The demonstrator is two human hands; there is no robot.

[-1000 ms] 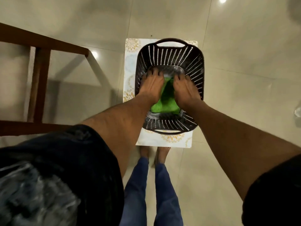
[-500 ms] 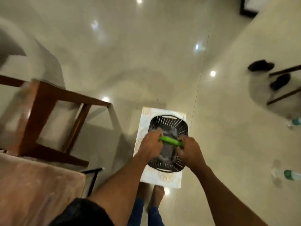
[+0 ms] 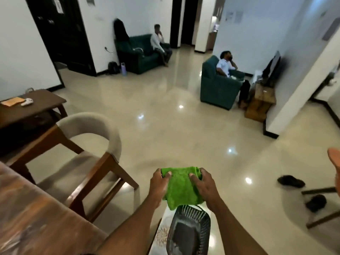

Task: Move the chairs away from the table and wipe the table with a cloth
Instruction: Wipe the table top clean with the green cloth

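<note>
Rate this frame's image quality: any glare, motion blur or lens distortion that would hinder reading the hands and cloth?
Head view: ceiling-light glare spots on the glossy floor; wide-angle bending leans walls and doorways outward; the wooden table at lower left is smeared by blur; the basket is soft. The green cloth, left hand and right hand read sharply enough.

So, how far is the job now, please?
Done: one chair already stands away from the table. In hand: the left hand and right hand hold the green cloth above the basket. Left: the wiping of the table; other chairs are not visible.
</note>
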